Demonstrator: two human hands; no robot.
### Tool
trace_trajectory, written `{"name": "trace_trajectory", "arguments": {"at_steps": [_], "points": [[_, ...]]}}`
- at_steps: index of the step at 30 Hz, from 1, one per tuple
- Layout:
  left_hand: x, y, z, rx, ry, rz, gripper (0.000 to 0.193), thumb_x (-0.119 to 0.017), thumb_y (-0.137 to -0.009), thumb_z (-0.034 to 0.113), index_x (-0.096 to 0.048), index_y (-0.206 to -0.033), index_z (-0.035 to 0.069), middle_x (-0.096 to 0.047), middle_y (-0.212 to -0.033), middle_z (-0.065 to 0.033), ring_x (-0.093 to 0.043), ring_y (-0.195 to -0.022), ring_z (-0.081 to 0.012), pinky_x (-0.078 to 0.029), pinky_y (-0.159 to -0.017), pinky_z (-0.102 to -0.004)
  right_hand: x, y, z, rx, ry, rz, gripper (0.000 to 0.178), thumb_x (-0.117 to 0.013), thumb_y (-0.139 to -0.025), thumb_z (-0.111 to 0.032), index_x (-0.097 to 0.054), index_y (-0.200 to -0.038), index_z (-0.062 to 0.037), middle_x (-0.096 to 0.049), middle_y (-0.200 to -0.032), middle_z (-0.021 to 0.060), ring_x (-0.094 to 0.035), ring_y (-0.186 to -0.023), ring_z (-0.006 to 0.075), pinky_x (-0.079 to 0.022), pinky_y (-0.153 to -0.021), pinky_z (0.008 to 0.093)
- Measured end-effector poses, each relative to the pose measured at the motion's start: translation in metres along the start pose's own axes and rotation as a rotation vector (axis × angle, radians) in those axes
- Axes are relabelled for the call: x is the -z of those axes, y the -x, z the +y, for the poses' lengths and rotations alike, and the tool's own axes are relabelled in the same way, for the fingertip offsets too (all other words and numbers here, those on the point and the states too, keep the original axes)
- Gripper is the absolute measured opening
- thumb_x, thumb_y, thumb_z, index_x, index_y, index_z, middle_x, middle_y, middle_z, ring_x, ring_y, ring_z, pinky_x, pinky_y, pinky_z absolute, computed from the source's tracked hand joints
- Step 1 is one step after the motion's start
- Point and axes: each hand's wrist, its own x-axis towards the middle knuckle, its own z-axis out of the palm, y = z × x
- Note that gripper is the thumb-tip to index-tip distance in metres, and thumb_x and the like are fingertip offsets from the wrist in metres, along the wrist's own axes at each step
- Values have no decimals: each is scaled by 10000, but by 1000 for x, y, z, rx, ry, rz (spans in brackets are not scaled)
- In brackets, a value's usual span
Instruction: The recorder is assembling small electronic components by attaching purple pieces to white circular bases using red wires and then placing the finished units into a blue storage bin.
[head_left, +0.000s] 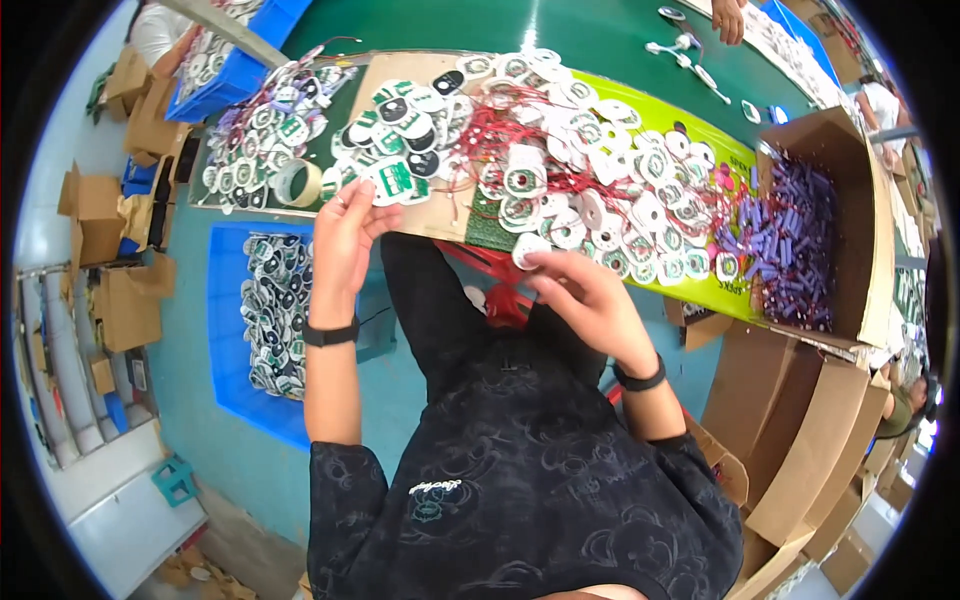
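At the near edge of the bench, my left hand has its fingers pinched at the edge of a green-and-white label, beside a pile of green, white and black round pieces. My right hand grips a small white round part between thumb and fingers, just off the bench edge. In front of it spreads a heap of white round parts with red wires. A roll of tape lies left of my left hand.
A cardboard box of purple cylinders with wires stands at the right. Below left is a blue bin full of round pieces. More wired parts lie at the left. Across the green table another person's hand shows.
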Motion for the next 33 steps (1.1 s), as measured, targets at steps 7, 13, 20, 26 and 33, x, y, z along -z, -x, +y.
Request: {"name": "trace_trajectory", "arguments": {"at_steps": [7,13,20,26,33], "points": [[-93,63,-34,86,-128,-211,297,-551,-1055,152,-600,-1247,-68,-715,-1050,-128,-714,-854,-185,-602,-754,-308,-12,-19,14,-210,-541,89,382,-637,-1004,-91,-559,-1375,-41,-685,-1004,33,-646,-911,79,-535,-778,237],[-134,89,-78,-130,-187,-296,281,-634,-1004,64,-601,-1257,-55,-699,-1126,-93,-675,-960,-142,-558,-846,-272,12,15,37,133,-2,298,253,-674,-945,-11,-682,-1198,-3,-665,-1036,62,-656,-949,145,-523,-816,271],[-143,73,-89,125,-186,-539,364,-636,-995,26,-558,-1346,-31,-684,-1191,-108,-661,-1082,-154,-538,-938,-289,30,39,27,29,-142,385,507,-670,-926,17,-512,-1406,-36,-670,-1128,78,-673,-864,157,-536,-739,277],[-171,75,-96,237,180,-362,425,-562,-1030,53,-443,-1435,5,-624,-1261,-146,-634,-1133,-218,-504,-999,-357,31,47,26,-65,-227,436,427,-640,-978,-40,-498,-1380,-18,-573,-1203,81,-646,-980,119,-541,-801,254],[-164,72,-108,181,74,-523,358,-565,-1005,-10,-507,-1358,-26,-681,-1187,-145,-674,-1051,-183,-559,-894,-325,59,65,36,-140,-402,481,188,-653,-998,-104,-684,-1157,-7,-710,-963,32,-646,-845,77,-536,-729,244]]}}
